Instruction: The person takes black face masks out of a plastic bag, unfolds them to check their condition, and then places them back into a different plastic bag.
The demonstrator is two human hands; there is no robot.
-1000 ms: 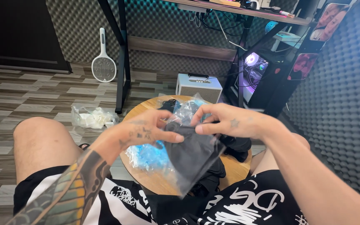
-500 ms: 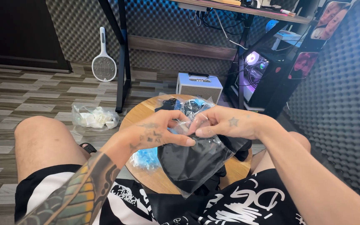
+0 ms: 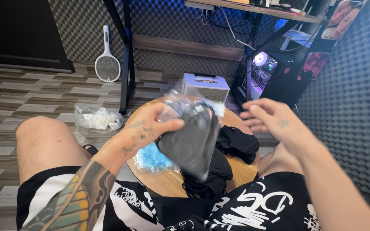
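The round wooden table [image 3: 168, 182] stood low between the person's knees, on a floor of grey and brown planks. A heap of black cloth [image 3: 236, 143] lay on its right half, and a blue item in clear wrap [image 3: 150, 156] lay on its left edge. The left hand [image 3: 150, 126] held a clear plastic bag with a black garment inside [image 3: 193, 139] above the table, fingers and thumb clamped on the bag's upper edge so that the bag hung down at a tilt. The right hand [image 3: 266, 117] hovered just right of the bag, apart from it, fingers loosely spread and holding nothing. A crumpled plastic bag [image 3: 97, 118] lay on the floor to the left, well apart from the table.
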